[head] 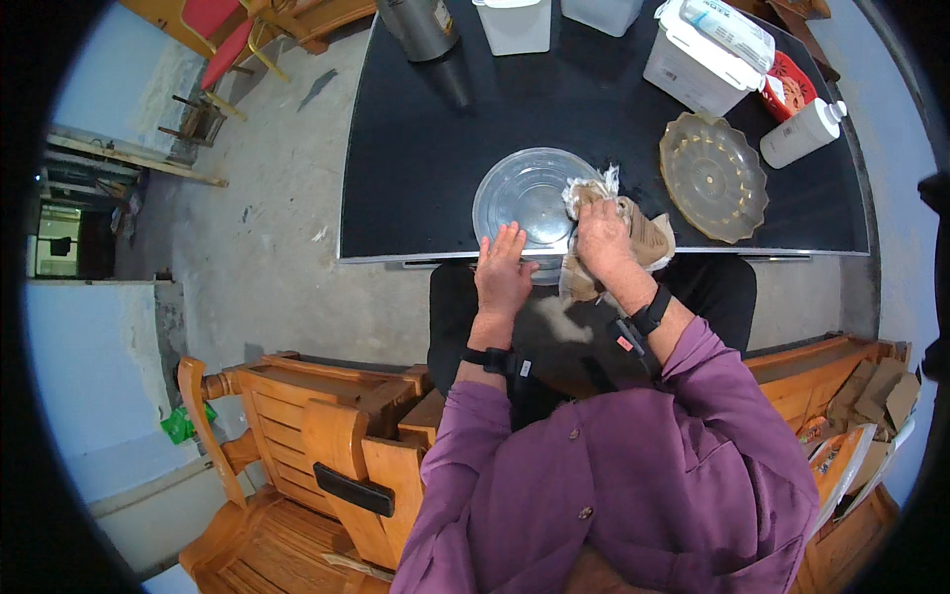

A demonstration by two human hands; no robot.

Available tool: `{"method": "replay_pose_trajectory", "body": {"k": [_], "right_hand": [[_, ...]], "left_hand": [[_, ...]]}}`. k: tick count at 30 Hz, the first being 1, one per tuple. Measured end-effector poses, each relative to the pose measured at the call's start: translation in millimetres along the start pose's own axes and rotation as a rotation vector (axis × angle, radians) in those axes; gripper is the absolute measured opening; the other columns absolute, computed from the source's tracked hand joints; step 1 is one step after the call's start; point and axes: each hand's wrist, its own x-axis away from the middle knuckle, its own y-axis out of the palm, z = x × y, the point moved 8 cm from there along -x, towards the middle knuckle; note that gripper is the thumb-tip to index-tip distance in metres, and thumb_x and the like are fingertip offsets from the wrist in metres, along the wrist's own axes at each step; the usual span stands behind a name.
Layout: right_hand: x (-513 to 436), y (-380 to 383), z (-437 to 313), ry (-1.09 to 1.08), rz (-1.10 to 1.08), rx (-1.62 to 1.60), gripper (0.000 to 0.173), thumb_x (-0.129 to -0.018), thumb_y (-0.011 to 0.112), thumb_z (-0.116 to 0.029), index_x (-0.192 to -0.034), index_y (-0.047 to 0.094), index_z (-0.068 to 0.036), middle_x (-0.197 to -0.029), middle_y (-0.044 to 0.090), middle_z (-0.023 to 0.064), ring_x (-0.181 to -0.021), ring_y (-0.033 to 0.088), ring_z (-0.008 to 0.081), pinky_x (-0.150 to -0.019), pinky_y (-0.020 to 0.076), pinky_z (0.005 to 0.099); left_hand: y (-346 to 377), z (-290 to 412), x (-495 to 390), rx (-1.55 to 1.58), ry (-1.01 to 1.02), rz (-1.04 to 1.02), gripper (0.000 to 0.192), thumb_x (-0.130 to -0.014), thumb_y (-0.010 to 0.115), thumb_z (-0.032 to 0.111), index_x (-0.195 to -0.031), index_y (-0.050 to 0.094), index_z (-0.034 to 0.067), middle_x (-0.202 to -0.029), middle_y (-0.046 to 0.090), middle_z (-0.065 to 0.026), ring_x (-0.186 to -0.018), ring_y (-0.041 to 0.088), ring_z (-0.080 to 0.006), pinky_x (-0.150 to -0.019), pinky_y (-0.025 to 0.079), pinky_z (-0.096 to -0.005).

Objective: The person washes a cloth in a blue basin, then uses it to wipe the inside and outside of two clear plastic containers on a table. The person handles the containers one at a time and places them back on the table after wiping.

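A round clear lid or shallow dish (531,182) lies at the front edge of the black table (415,163), its near rim reaching past the edge. My left hand (505,271) rests with outstretched fingers on its near left rim, holding nothing. Bunched in my right hand (603,237) is a brown and white cloth (647,236), which touches the right side of the round piece. Part of the cloth hangs below the table edge. To the right of the cloth sits a scalloped clear plate (714,178) with gold-coloured marks.
Along the back stand a dark metal flask (421,30), white plastic containers (516,26) and a lidded white box (701,63) with a wipes pack (729,33) on top. A red basket (790,85) and a white pump bottle (801,135) are at right. Wooden seating (297,431) is behind me.
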Motion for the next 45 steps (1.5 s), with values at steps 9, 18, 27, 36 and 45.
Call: {"method": "replay_pose_trajectory", "body": {"k": [9, 18, 27, 36, 45], "right_hand": [[47, -4, -1, 0.115, -0.144, -0.337, 0.028, -0.08, 0.057, -0.008, -0.106, 0.064, -0.004, -0.103, 0.067, 0.0165, -0.101, 0.062, 0.0347, -0.083, 0.0524, 0.0452], [85, 24, -32, 0.076, -0.323, -1.048, 0.017, -0.089, 0.051, -0.009, -0.097, 0.064, -0.004, -0.092, 0.066, 0.0215, -0.087, 0.066, 0.0348, -0.078, 0.0511, 0.0436], [69, 2, 25, 0.253, -0.429, -1.555, 0.028, -0.089, 0.049, 0.002, -0.111, 0.064, 0.002, -0.101, 0.067, 0.0003, -0.094, 0.058, 0.0106, -0.089, 0.0465, 0.0267], [15, -37, 62, 0.36, -0.03, -1.329, 0.014, -0.089, 0.052, -0.003, -0.097, 0.064, -0.001, -0.076, 0.055, -0.0035, -0.073, 0.05, 0.0073, -0.068, 0.0433, 0.0248], [-57, -34, 5, 0.133, 0.012, -0.482, 0.047, -0.089, 0.065, -0.032, -0.125, 0.057, -0.003, -0.121, 0.06, 0.0204, -0.115, 0.057, 0.0368, -0.094, 0.0461, 0.045]], "left_hand": [[-3, 6, 0, -0.063, -0.002, 0.01, 0.063, -0.068, 0.081, 0.016, -0.127, 0.062, 0.006, -0.141, 0.055, -0.0089, -0.135, 0.047, -0.0252, -0.112, 0.036, -0.047], [3, -2, -15, -0.292, -0.199, -0.012, 0.068, -0.082, 0.074, 0.039, -0.134, 0.055, 0.0, -0.145, 0.047, -0.0199, -0.135, 0.043, -0.0363, -0.109, 0.038, -0.0491], [-37, -5, -37, -0.126, -0.185, 0.084, 0.049, -0.083, 0.071, 0.022, -0.126, 0.06, 0.001, -0.141, 0.05, -0.0191, -0.134, 0.044, -0.035, -0.109, 0.037, -0.0465], [-27, -1, -13, -0.051, -0.324, 0.023, 0.071, -0.074, 0.08, 0.04, -0.129, 0.058, 0.002, -0.141, 0.052, -0.0163, -0.127, 0.05, -0.0334, -0.102, 0.045, -0.0428], [-27, -22, -6, -0.099, -0.052, -0.145, 0.089, -0.067, 0.082, 0.044, -0.138, 0.051, 0.002, -0.154, 0.037, -0.0165, -0.146, 0.028, -0.0318, -0.117, 0.019, -0.0574]]}}
